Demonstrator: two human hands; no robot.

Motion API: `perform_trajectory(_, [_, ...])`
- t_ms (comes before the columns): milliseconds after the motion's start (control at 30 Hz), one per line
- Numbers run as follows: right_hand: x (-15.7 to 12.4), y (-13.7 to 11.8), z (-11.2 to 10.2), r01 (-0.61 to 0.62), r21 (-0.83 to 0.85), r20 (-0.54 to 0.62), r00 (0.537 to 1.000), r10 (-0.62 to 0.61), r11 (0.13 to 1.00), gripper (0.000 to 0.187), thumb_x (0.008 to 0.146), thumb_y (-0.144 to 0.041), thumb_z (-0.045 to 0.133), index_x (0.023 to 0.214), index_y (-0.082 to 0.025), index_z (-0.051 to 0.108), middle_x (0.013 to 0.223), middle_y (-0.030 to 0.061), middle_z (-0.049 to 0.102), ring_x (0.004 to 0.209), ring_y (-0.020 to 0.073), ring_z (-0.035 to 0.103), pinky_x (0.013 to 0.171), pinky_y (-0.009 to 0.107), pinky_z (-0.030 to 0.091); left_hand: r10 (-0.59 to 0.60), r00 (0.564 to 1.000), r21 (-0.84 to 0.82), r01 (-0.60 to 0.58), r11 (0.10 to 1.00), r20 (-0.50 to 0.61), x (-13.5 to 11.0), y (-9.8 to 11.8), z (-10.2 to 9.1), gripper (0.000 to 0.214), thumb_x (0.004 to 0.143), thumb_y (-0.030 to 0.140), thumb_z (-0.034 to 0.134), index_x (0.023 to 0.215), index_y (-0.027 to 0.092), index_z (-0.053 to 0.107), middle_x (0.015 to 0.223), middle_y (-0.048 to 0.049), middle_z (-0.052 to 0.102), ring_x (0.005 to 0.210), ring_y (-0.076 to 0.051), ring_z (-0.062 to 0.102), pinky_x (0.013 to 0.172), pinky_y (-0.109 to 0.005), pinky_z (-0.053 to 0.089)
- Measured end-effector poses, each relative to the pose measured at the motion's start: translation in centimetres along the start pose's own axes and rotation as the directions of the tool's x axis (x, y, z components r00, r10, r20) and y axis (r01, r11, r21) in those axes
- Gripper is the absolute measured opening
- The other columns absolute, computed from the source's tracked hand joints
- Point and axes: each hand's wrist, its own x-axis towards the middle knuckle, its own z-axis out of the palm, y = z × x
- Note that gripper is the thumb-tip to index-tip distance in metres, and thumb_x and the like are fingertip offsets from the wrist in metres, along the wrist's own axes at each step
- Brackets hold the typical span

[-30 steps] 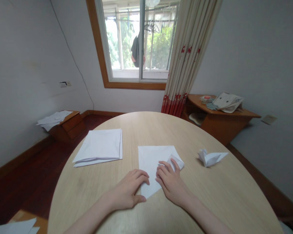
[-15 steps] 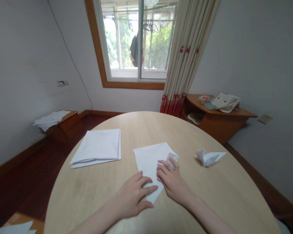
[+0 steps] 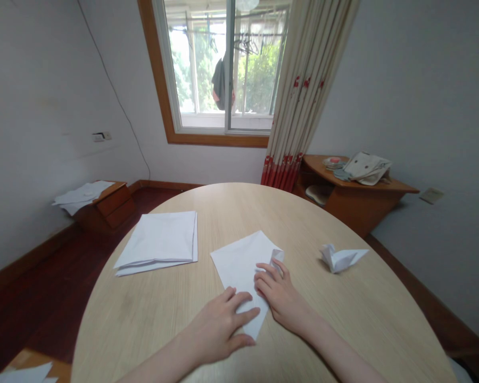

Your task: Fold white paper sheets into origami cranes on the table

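Observation:
A white sheet of paper point(image 3: 239, 260) lies on the round wooden table point(image 3: 151, 314), folded into a triangle with its point toward me. My left hand point(image 3: 223, 324) lies flat on the sheet's near corner, fingers spread. My right hand point(image 3: 277, 292) presses on the sheet's right side, fingers curled over a small raised flap point(image 3: 277, 255) of the paper.
A stack of white sheets point(image 3: 159, 242) lies at the table's left. A folded paper figure point(image 3: 341, 258) sits at the right. Behind are a window, a curtain, a wooden corner shelf point(image 3: 355, 191) with items, and a low cabinet point(image 3: 99, 199) with papers.
The sheet has turned counter-clockwise under my hands. My left hand has slid right onto its near corner and spread out. The flap under my right hand has folded in further.

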Motion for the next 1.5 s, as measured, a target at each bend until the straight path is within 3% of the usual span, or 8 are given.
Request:
perform_trajectory(133, [0.0, 0.1, -0.2, 0.011, 0.002, 0.031, 0.999, -0.011, 1.0, 0.029, 0.072, 0.0, 0.05, 0.093, -0.018, 0.056, 0.104, 0.0063, 0.063, 0.124, 0.0253, 0.041, 0.109, 0.05, 0.014, -0.008, 1.0, -0.015, 0.008, 1.0, 0.006, 0.0, 0.1, -0.2, 0.048, 0.087, 0.045, 0.06, 0.129, 0.023, 0.053, 0.126, -0.0092, 0.053, 0.105, -0.028, 0.049, 0.092, -0.045, 0.046])
perform_trajectory(333, [0.0, 0.0, -0.3, 0.039, 0.004, -0.016, 0.999, -0.039, 0.999, 0.027, 0.078, -0.004, 0.05, 0.101, -0.018, 0.056, 0.108, 0.0066, 0.064, 0.124, 0.0236, 0.042, 0.109, 0.048, 0.016, 0.002, 1.0, -0.007, -0.002, 1.0, -0.004, 0.0, 0.1, -0.2, 0.045, 0.088, 0.045, 0.059, 0.128, 0.024, 0.053, 0.126, -0.0084, 0.054, 0.103, -0.027, 0.05, 0.091, -0.044, 0.045])
perform_trajectory(533, [-0.1, 0.1, -0.1, 0.11, -0.121, -0.102, 0.987, -0.123, 0.986, 0.055, 0.076, -0.003, 0.046, 0.13, -0.013, 0.046, 0.135, 0.0113, 0.052, 0.131, 0.0253, 0.033, 0.108, 0.047, 0.024, 0.023, 1.0, 0.022, -0.023, 0.999, -0.014, 0.0, 0.0, 0.0, 0.044, 0.089, 0.045, 0.058, 0.128, 0.024, 0.052, 0.128, -0.0074, 0.053, 0.1, -0.026, 0.05, 0.091, -0.042, 0.044])
perform_trajectory(667, [-0.2, 0.2, 0.1, 0.074, -0.144, -0.155, 0.983, -0.097, 0.987, 0.066, 0.078, -0.001, 0.041, 0.142, -0.012, 0.032, 0.143, 0.0113, 0.044, 0.136, 0.0268, 0.025, 0.107, 0.048, 0.026, 0.026, 1.0, 0.026, -0.026, 0.999, -0.003, -0.1, 0.1, 0.1, 0.042, 0.09, 0.045, 0.056, 0.127, 0.024, 0.053, 0.129, -0.0066, 0.053, 0.1, -0.026, 0.05, 0.089, -0.041, 0.044])
perform_trajectory(967, [0.1, -0.2, 0.5, 0.004, -0.164, -0.278, 0.959, -0.05, 0.986, 0.063, 0.091, -0.006, 0.036, 0.149, -0.012, 0.013, 0.136, 0.0137, 0.049, 0.131, 0.0259, 0.033, 0.103, 0.045, 0.031, 0.054, 0.999, 0.032, -0.054, 0.998, -0.001, -0.2, 0.0, 0.2, 0.043, 0.09, 0.046, 0.055, 0.128, 0.024, 0.052, 0.135, -0.0064, 0.051, 0.1, -0.026, 0.05, 0.089, -0.042, 0.044])
perform_trajectory(1200, [0.2, 0.0, 1.3, -0.072, -0.162, -0.28, 0.96, 0.024, 0.984, 0.064, 0.092, -0.01, 0.038, 0.149, -0.011, 0.01, 0.136, 0.0166, 0.048, 0.13, 0.0273, 0.034, 0.102, 0.046, 0.032, 0.071, 0.996, -0.079, -0.076, 0.994, -0.061, -0.2, -0.1, 0.1, 0.04, 0.09, 0.041, 0.058, 0.126, 0.024, 0.055, 0.134, -0.0066, 0.052, 0.116, -0.027, 0.047, 0.1, -0.043, 0.04])
perform_trajectory(1500, [0.4, -0.2, 1.2, -0.086, -0.171, -0.278, 0.96, 0.036, 0.982, 0.064, 0.092, -0.01, 0.038, 0.149, -0.011, 0.011, 0.137, 0.0169, 0.047, 0.13, 0.0269, 0.034, 0.103, 0.046, 0.029, 0.043, 0.998, -0.042, -0.045, 0.998, -0.041, -0.2, -0.2, 0.5, 0.043, 0.088, 0.042, 0.061, 0.126, 0.023, 0.057, 0.141, -0.0078, 0.047, 0.122, -0.029, 0.045, 0.102, -0.044, 0.04])
